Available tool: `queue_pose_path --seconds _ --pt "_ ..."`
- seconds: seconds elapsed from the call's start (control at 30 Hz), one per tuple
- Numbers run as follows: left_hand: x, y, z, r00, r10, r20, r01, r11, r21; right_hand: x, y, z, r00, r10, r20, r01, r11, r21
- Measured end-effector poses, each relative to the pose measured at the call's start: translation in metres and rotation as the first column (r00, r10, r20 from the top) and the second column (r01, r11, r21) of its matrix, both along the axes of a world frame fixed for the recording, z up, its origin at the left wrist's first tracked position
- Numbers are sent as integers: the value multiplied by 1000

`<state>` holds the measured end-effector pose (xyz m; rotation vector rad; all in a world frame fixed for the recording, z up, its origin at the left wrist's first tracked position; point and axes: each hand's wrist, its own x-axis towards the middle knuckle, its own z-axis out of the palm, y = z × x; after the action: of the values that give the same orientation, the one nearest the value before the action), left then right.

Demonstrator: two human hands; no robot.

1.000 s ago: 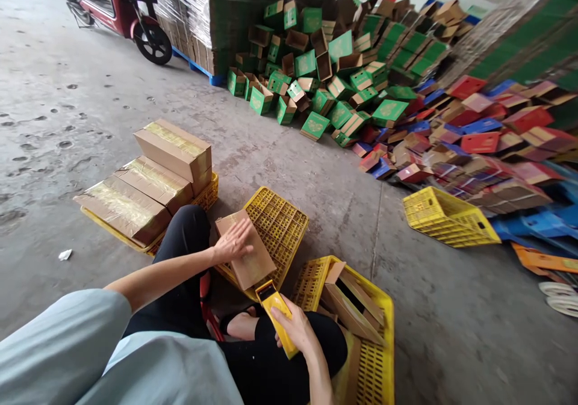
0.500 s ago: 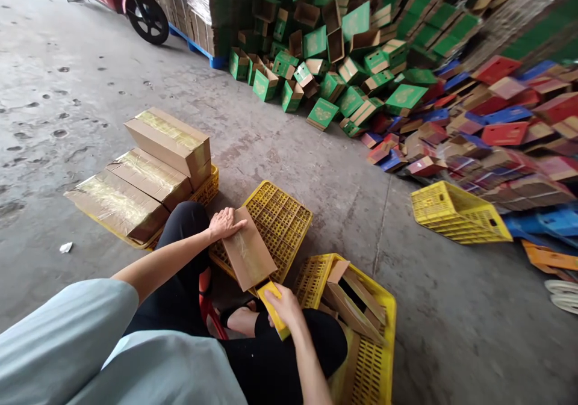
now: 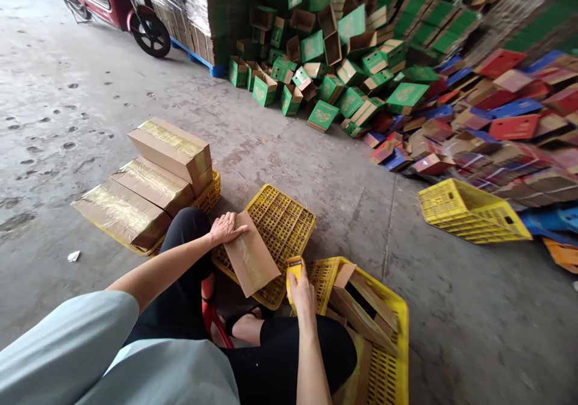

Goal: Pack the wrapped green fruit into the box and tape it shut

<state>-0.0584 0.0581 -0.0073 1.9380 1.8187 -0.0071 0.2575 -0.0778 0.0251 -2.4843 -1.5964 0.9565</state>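
A taped cardboard box lies slanted on an upturned yellow plastic crate before my knees. My left hand holds the box at its far left edge, its fingers together over the corner and the thumb across the top. Strips of yellowish clear tape run along the top. In my right hand is a yellow hand tool with a dark slot at its upper end; its exact kind is unclear. It is raised just right of the box, apart from it, with the fingers wrapped round its body.
Several taped cartons fill a yellow crate on the left. Right of my knee, another yellow crate holds open cartons. Another yellow crate stands farther right. Green boxes and red and blue boxes lie heaped behind.
My right hand has moved the yellow tool up and right, away from the box's near end, and turned it more upright. My left hand stays on the box. The view has shifted slightly.
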Motion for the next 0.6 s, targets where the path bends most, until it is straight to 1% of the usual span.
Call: queue_pose_path --seconds 0.07,0.13,0.2,0.27,0.3,0.33,0.37,0.4,0.43,0.47,0.5,0.57,0.6 --pt "0 0 0 1000 5 -1 -5 1000 3 -6 19 -4 987 65 145 -71 997 39" --pt "1 1 0 1000 7 -2 -7 1000 -2 -14 34 -10 964 163 208 -177 983 50" --pt "1 1 1 1000 6 -2 -6 1000 -6 -18 42 -18 939 270 215 -285 958 40" --pt "1 1 1 1000 4 0 -4 1000 -1 -19 42 -28 915 347 204 -366 928 65" --pt "1 1 1 1000 4 1 -4 1000 2 -18 38 -34 915 356 191 -379 919 104" --pt "1 1 1 1000 4 3 -4 1000 2 -17 32 -39 928 329 175 -358 918 171" --pt "1 1 1 1000 5 6 -5 1000 1 -17 24 -44 951 270 148 -301 920 252" --pt "1 2 0 1000 6 8 -6 1000 -1 -20 14 -49 977 185 105 -210 919 333" --pt "1 2 -1 1000 9 11 -9 1000 -3 -25 3 -53 996 84 39 -92 910 404" --pt "1 3 -2 1000 11 14 -11 1000 -6 -34 -10 -57 999 -24 -49 43 890 455" --pt "1 4 -3 1000 14 19 -14 1000 -7 -47 -23 -60 982 -112 -154 172 866 469" --pt "1 7 -4 999 20 31 -19 1000 -8 -79 -47 -63 898 -243 -368 391 824 410" --pt "0 8 -3 999 23 39 -23 1000 -7 -95 -55 -64 882 -257 -394 414 823 389"
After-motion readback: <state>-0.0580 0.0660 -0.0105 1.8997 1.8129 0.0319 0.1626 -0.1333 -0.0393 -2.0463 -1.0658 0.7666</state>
